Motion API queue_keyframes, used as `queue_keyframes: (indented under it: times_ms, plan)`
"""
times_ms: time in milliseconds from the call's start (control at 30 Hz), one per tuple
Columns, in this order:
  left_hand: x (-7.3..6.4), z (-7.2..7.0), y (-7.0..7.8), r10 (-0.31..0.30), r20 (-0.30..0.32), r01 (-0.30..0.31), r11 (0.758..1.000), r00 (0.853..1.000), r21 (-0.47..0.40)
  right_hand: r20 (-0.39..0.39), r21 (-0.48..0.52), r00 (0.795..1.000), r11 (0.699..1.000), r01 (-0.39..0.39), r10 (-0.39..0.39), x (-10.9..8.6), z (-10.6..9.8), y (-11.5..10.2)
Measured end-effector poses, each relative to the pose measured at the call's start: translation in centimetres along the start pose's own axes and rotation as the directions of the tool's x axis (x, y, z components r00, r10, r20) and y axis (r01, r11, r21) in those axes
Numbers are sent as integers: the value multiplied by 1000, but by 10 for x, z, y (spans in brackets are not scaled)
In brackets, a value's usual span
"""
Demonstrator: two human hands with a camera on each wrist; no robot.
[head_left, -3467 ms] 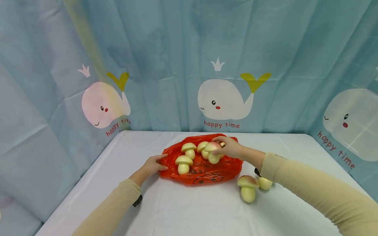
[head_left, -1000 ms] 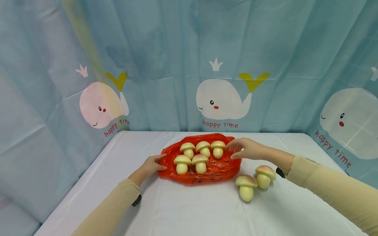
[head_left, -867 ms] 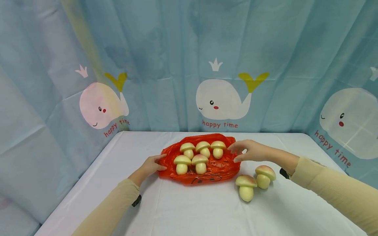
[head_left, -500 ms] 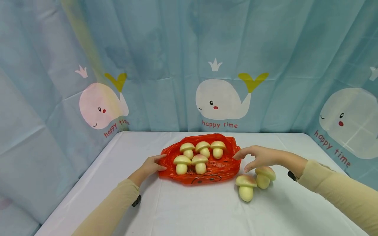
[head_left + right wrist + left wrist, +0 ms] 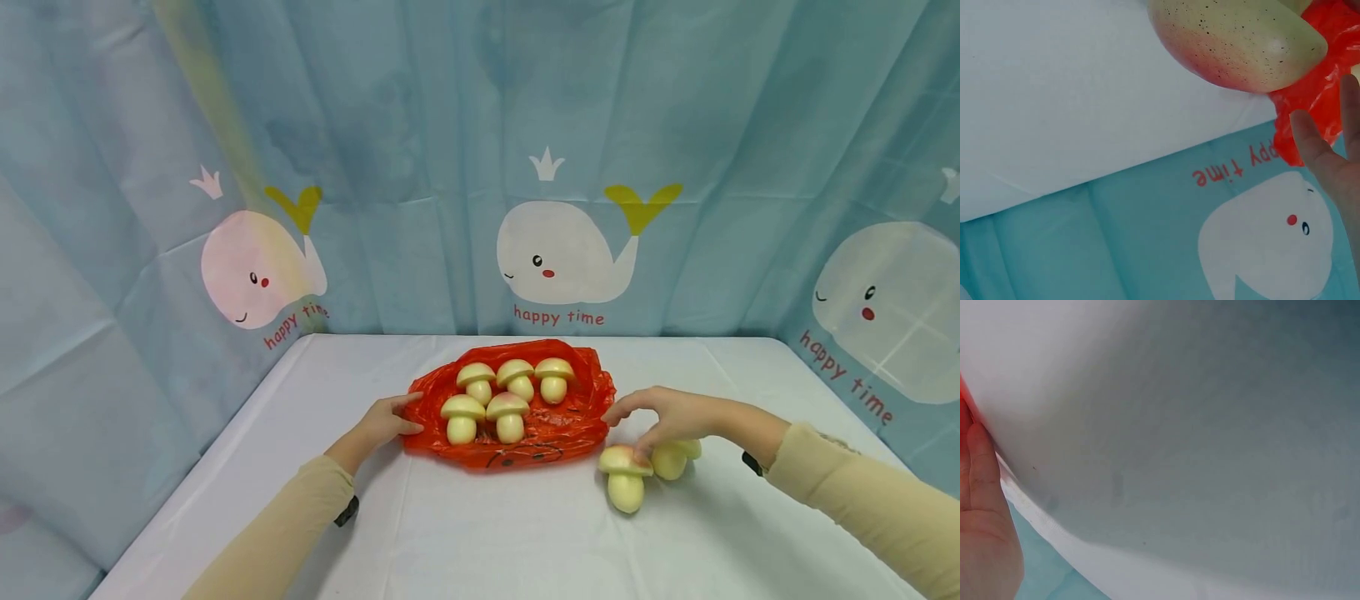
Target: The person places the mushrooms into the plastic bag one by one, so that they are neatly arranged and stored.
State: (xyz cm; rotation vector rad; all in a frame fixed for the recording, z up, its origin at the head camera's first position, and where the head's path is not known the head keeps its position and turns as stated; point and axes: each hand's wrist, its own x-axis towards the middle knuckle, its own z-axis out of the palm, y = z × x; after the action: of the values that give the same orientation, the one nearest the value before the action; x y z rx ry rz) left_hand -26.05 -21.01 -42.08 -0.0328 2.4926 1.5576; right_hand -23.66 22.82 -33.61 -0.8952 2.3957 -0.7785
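Note:
A red plastic bag (image 5: 558,429) lies spread on the table, with several pale mushrooms on it, such as the front-left mushroom (image 5: 462,417). My left hand (image 5: 381,421) rests at the bag's left edge, thumb and fingers apart; in the left wrist view its fingers (image 5: 985,481) look straight beside the red film. Over the two mushrooms off the bag is my right hand (image 5: 671,412), fingers spread. Its thumb reaches the pink-tinged cap of the nearer mushroom (image 5: 625,483), its index finger the bag's right edge. The farther mushroom (image 5: 672,458) is partly hidden behind that hand.
The table (image 5: 480,533) wears a white cloth. A blue curtain (image 5: 420,167) printed with whales hangs around its back and sides. In the right wrist view a speckled mushroom cap (image 5: 1229,44) is close to the camera.
Earlier my right hand set a mushroom down on the bag and let go. Since then it has moved right and down to the two mushrooms off the bag. My left hand has stayed put.

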Motion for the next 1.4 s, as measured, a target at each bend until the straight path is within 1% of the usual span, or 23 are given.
queue_keyframes:
  times_ms: [67,300,400,533,800,900,1067,1233,1400]
  plan:
    - [0,0,0,1,-1,-1,1000,1000,3,2,-1,1000,1000,9,-9,-1,1,0]
    - [0,0,0,-6,-7,6,1000,1000,14,19,76,999,997,30,-31,-3,3,4]
    - [0,0,0,-11,-6,11,1000,1000,14,18,74,999,997,34,-36,-4,5,6]
    - [0,0,1,-11,-4,11,1000,1000,17,22,58,999,998,32,-33,-4,7,6]
    - [2,0,0,-25,-7,25,1000,1000,-3,45,34,999,999,2,-4,-3,10,5]
    - [2,-1,-1,-21,-5,21,1000,1000,2,51,16,999,1000,8,-9,-3,12,6]
    - [1,-1,-1,-9,-9,10,1000,1000,15,52,-43,998,999,22,-20,-2,15,9]
    - [1,-1,-2,-4,-7,4,1000,1000,4,61,-64,998,998,27,-23,-1,18,11]
    - [2,-1,-2,-9,-7,9,1000,1000,-1,58,-89,998,996,-11,16,1,21,12]
